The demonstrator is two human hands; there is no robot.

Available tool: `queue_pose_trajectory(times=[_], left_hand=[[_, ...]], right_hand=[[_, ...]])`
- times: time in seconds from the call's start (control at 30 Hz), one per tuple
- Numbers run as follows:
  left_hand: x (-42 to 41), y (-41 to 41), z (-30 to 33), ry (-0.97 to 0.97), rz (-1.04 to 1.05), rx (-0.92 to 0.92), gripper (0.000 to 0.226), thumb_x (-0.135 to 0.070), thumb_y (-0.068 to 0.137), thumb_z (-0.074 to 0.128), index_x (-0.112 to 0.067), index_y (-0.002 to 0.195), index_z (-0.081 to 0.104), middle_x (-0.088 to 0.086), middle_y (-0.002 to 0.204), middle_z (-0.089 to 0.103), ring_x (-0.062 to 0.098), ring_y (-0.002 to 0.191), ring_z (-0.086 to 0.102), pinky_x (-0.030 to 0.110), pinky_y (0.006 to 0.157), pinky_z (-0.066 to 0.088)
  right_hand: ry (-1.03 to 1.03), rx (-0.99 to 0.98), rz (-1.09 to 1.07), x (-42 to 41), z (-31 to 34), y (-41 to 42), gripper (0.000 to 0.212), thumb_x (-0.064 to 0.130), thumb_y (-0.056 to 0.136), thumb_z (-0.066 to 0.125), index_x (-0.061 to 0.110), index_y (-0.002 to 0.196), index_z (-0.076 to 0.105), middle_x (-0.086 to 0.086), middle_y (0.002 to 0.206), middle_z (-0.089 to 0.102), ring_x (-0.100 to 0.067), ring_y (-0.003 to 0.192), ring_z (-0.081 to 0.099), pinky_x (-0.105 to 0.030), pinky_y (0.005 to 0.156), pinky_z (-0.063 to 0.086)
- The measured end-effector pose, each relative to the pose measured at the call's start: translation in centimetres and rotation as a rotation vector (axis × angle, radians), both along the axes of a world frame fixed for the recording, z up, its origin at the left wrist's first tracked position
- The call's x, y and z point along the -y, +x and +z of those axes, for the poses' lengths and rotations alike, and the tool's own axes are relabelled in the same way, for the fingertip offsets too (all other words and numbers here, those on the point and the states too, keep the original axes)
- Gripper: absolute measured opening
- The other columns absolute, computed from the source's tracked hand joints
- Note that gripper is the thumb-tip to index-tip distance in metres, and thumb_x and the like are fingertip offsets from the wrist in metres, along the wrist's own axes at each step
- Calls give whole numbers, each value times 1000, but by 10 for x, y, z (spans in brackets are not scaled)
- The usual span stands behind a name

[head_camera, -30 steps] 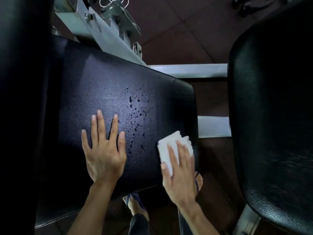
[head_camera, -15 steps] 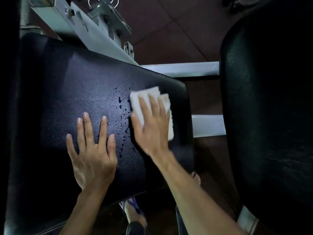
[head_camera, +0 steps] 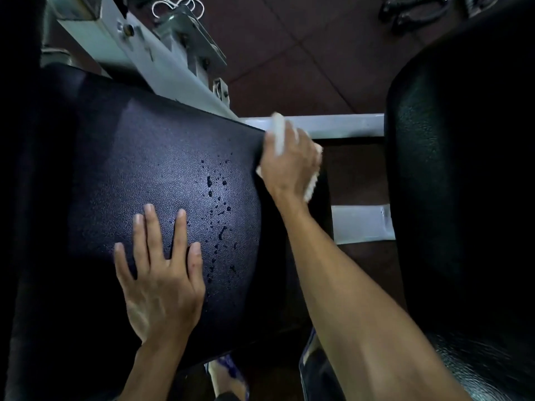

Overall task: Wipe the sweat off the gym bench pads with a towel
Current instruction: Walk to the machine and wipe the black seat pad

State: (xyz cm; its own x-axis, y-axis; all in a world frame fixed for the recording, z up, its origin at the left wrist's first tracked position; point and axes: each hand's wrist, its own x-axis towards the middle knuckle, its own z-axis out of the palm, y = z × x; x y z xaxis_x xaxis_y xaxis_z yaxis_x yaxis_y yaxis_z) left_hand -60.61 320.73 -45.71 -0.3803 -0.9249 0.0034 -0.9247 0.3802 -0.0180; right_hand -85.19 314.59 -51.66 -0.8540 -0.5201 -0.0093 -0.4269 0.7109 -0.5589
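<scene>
A black bench pad (head_camera: 144,169) fills the left and middle of the view. Sweat droplets (head_camera: 217,209) dot a strip down its middle. My left hand (head_camera: 162,279) lies flat on the pad, fingers spread, just left of the droplets. My right hand (head_camera: 289,166) is at the pad's far right corner, blurred, with its fingers bent round a white towel (head_camera: 311,186). The towel shows above and below the hand and is mostly hidden by it.
A second black pad (head_camera: 463,169) stands close on the right. Grey metal frame bars (head_camera: 333,125) run between the two pads, and a frame beam (head_camera: 121,39) lies behind the left pad. My sandalled foot (head_camera: 228,371) shows on the dark red floor below.
My right hand slid the towel from the pad's near right edge up across the droplets' right side to the far right corner. My left hand stayed flat on the pad.
</scene>
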Motion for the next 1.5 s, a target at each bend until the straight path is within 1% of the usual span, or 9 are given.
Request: queue_pose_trajectory(times=[0.13, 0.27, 0.43, 0.63, 0.77, 0.97, 1.17, 1.3, 1.5], left_hand=[[0, -1, 1, -27, 8, -8, 51, -40, 105, 23, -29, 155, 26, 7, 167, 7, 24, 154, 12, 49, 122, 10], [0, 1, 1, -36, -5, -17, 51, -39, 105, 24, -29, 155, 27, 7, 167, 9, 24, 154, 14, 49, 122, 12], [-1, 1, 2, -12, 1, -39, 50, -39, 105, 24, -28, 154, 28, 7, 166, 9, 23, 154, 12, 48, 123, 9], [-1, 2, 1, 10, 13, -33, 51, -41, 105, 22, -30, 155, 24, 6, 167, 6, 20, 155, 7, 46, 124, 4], [-1, 2, 1, 23, 31, -26, 52, -43, 105, 18, -34, 156, 19, 2, 167, 1, 18, 155, 3, 46, 124, 3], [-1, 1, 1, 15, 30, -22, 51, -42, 106, 21, -34, 156, 19, 3, 167, 4, 19, 155, 6, 46, 124, 6], [-1, 3, 2, 31, 33, -5, 52, -45, 105, 20, -33, 156, 20, 4, 167, 1, 20, 155, 4, 47, 124, 5], [-1, 3, 0, 38, 25, 11, 53, -47, 105, 20, -33, 156, 17, 5, 167, -1, 20, 155, 2, 48, 124, 4], [0, 1, 1, 28, 24, 31, 53, -44, 106, 22, -34, 157, 12, 5, 167, -1, 20, 155, 1, 47, 124, 2]], right_hand=[[-107, -50, 391, -23, 10, 46, 56, 51, 100, 40, 17, 141, 55, -12, 145, 53, -35, 136, 46, -59, 111, 34], [-103, -30, 615, -149, 7, 97, 55, 48, 102, 40, 17, 147, 49, -9, 158, 39, -32, 149, 32, -59, 113, 31], [-47, 15, 414, -205, -8, 89, 56, 51, 103, 33, 22, 151, 42, -8, 162, 32, -32, 153, 22, -61, 117, 26], [-21, -5, -14, -67, -4, 39, 61, 51, 97, 35, 13, 139, 58, -14, 143, 57, -39, 136, 47, -58, 113, 34], [-107, -60, 254, -54, 13, 74, 57, 47, 100, 38, 11, 141, 55, -15, 148, 51, -38, 141, 42, -58, 113, 33], [-100, -32, 708, -211, 11, 137, 58, 51, 103, 33, 21, 151, 42, -12, 161, 33, -35, 152, 24, -62, 112, 32], [6, -9, 466, -207, -1, 107, 60, 53, 97, 37, 25, 150, 43, -8, 161, 34, -36, 153, 21, -65, 118, 18], [24, -16, 177, -126, 1, 80, 58, 47, 97, 41, 17, 145, 50, -12, 150, 47, -42, 142, 38, -60, 116, 28], [-125, -50, 345, -58, 25, 105, 57, 47, 95, 48, 14, 141, 57, -14, 148, 51, -40, 140, 42, -56, 116, 30]])
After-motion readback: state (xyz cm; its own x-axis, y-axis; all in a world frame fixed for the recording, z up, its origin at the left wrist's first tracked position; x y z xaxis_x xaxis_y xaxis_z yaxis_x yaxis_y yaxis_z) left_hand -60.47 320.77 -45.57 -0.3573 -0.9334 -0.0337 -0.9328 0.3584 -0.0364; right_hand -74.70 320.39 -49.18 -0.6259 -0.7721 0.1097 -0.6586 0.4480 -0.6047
